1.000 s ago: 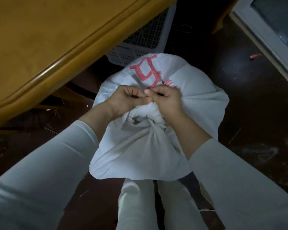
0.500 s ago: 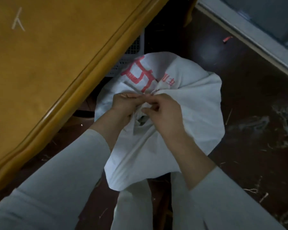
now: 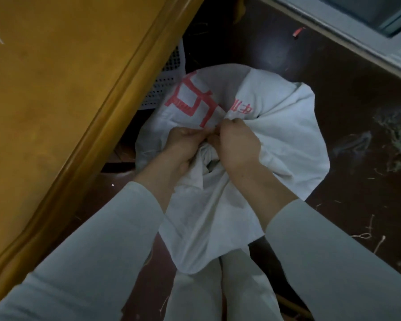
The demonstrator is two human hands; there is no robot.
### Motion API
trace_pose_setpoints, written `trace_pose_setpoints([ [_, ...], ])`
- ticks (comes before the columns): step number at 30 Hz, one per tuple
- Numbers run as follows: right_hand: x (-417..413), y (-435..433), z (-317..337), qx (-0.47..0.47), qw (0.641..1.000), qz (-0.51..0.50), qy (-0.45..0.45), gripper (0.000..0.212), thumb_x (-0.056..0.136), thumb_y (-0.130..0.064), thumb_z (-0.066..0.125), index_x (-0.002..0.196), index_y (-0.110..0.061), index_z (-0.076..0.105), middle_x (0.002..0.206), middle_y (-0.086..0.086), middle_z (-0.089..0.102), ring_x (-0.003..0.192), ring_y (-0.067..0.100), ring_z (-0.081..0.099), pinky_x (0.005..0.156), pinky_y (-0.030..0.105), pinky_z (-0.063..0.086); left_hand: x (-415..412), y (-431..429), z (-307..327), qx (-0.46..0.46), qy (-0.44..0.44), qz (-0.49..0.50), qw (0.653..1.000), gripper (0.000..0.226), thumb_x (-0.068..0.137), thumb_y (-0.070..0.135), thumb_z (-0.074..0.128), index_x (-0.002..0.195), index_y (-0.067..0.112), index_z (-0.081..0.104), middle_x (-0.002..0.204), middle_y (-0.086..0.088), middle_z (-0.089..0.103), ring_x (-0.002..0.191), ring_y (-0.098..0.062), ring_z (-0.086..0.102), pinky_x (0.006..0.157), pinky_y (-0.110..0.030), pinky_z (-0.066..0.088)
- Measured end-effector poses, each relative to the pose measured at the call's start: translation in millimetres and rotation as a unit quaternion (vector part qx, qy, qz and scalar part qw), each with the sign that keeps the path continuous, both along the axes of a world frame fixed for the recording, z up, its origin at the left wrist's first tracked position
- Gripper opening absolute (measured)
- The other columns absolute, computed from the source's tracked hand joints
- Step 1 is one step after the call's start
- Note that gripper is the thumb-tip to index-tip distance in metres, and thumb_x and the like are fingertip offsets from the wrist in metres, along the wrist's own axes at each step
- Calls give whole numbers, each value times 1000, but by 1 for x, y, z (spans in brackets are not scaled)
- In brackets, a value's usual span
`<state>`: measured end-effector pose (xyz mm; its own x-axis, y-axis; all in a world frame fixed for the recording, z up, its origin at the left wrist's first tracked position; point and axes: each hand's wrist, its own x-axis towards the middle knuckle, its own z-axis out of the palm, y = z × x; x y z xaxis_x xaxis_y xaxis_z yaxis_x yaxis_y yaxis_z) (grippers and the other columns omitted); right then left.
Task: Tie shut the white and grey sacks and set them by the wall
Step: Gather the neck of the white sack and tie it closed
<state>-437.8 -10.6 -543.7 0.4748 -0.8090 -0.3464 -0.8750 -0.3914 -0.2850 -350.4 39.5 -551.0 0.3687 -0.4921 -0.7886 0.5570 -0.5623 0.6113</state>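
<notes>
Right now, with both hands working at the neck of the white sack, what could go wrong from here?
1. The left hand and right hand pinch the bunched cloth of the white sack, yet a dark gap shows in the neck. The tie may end up loose and let the contents out.
2. The sack sits close to the table edge and the perforated crate, so it might catch there when lifted.

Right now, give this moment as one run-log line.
stage: tying | left hand: grips white sack mouth | right hand: grips same | sack: on floor beside table
</notes>
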Motion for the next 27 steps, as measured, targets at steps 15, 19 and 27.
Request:
trace_pose_setpoints([
  [15, -6, -14, 11, 136, 948, -125, -258, 17, 83, -17, 66, 87, -3, 74, 85, 14, 73, 74, 16, 60, 69, 25, 45, -4, 10, 0, -59, -100, 43, 992, 17, 80, -8, 63, 97, -7, 67, 71, 0, 73, 72, -12, 69, 80, -26, 57],
  [19, 0, -16, 2, 146, 947, -122, -258, 17, 82, -22, 67, 85, -6, 75, 80, 14, 73, 76, 27, 66, 74, 34, 52, 0, 6, -4, -59, -129, 74, 987, 16, 76, -12, 66, 90, -5, 66, 77, 3, 73, 64, -7, 65, 79, -23, 56],
  [27, -8, -22, -16, 139, 945, -115, -273, 15, 82, -22, 68, 86, -11, 76, 83, 10, 73, 78, 26, 67, 76, 37, 52, -9, 5, -23, -74, -148, 76, 983, 22, 76, -8, 68, 98, -7, 66, 71, 1, 72, 70, -9, 67, 82, -24, 56],
])
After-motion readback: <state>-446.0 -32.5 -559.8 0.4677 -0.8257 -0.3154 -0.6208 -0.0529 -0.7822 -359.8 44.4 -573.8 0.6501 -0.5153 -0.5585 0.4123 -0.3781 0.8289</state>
